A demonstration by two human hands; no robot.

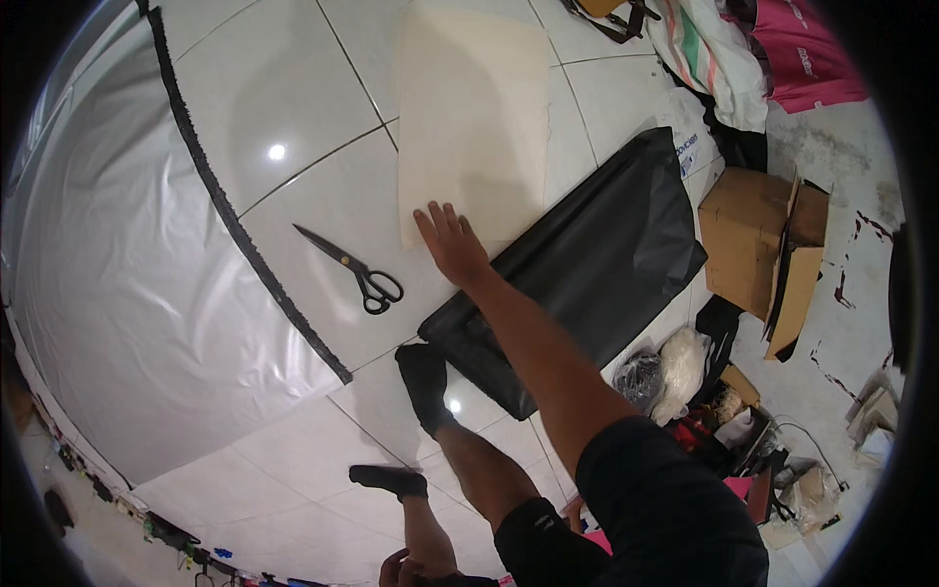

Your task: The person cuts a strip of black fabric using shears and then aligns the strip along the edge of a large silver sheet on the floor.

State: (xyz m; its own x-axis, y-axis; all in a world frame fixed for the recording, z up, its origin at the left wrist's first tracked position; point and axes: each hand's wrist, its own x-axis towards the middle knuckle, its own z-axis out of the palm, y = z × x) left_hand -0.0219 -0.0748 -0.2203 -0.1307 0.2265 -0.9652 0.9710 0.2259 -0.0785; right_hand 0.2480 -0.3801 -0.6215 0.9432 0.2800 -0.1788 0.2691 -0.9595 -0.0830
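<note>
My right hand point(452, 247) lies flat, fingers stretched out, on the near end of a cream sheet point(474, 108) spread over the tiled floor. To its left are black-handled scissors point(352, 267) with the blades closed, pointing away to the left. A folded piece of black sheet material point(597, 254) lies under and to the right of my right forearm. At the lower edge my left hand point(396, 569) is partly in view beside my shin, its fingers loosely bent and apart, with nothing seen in them.
A large silvery-grey sheet point(147, 293) with a frayed dark edge covers the left side. On the right stand an open cardboard box point(753, 240), a pink bag point(807, 54) and a striped sack point(709, 59). Plastic-wrapped bundles point(680, 372) and clutter lie nearer. My socked feet point(423, 382) rest on the tiles.
</note>
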